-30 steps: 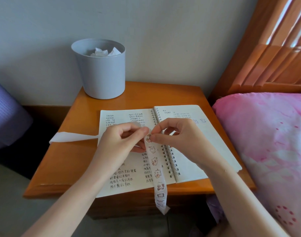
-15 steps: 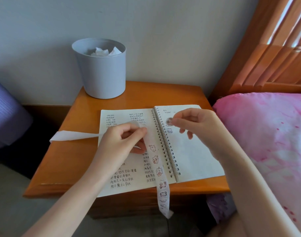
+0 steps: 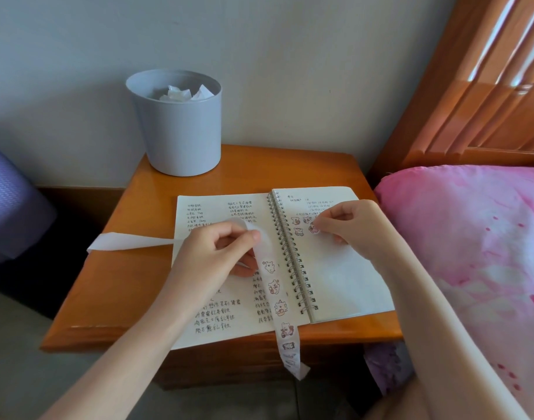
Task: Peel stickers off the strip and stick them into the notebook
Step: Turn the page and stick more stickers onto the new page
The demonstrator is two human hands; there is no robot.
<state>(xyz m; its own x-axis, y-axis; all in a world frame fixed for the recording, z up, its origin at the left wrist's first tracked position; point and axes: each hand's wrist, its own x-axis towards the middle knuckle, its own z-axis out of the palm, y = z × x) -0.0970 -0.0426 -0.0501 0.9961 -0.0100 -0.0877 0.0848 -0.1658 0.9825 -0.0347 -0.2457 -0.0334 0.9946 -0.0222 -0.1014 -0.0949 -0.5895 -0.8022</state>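
Pinching a small cartoon sticker [image 3: 314, 229] onto the right page of the open spiral-bound notebook [image 3: 335, 274], the right hand [image 3: 350, 221] has its grip closed on it. Left hand [image 3: 220, 253] grips the long white sticker strip [image 3: 275, 295], which trails off the orange wooden surface [image 3: 114, 283].
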